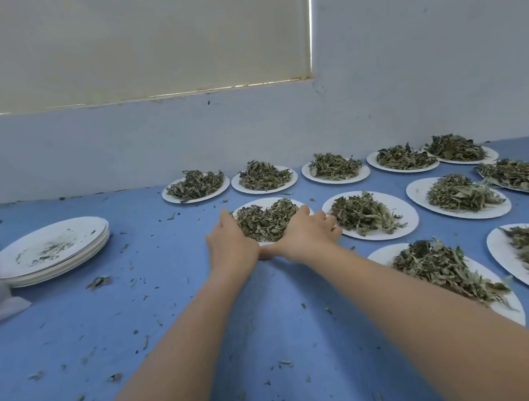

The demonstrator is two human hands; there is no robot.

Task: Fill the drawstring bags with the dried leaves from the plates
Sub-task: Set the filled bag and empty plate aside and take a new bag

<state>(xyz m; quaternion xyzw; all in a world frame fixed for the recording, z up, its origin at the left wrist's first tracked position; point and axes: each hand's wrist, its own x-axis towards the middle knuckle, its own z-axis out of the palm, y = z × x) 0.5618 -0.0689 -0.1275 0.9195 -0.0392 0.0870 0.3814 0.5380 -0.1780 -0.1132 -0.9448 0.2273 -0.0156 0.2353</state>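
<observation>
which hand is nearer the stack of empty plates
Left. The left hand lies on the leaf plate's left edge, the side facing the empty stack; the right hand lies on that plate's right edge, farther off.

You are looking at what seems a plain, improvised workroom for drying and packing herbs, not a kitchen or a shop. A blue-covered surface (275,320) is filling the lower frame, running up to a bare whitish wall (426,70). A drawn pale blind (126,38) is covering a window at upper left, light leaking at its edges. White paper plates (371,214) heaped with dried leaves (362,214) are lying in rows at right, emptied plates (56,249) are stacking up at left, and leaf crumbs (97,282) are littering the cover.
</observation>
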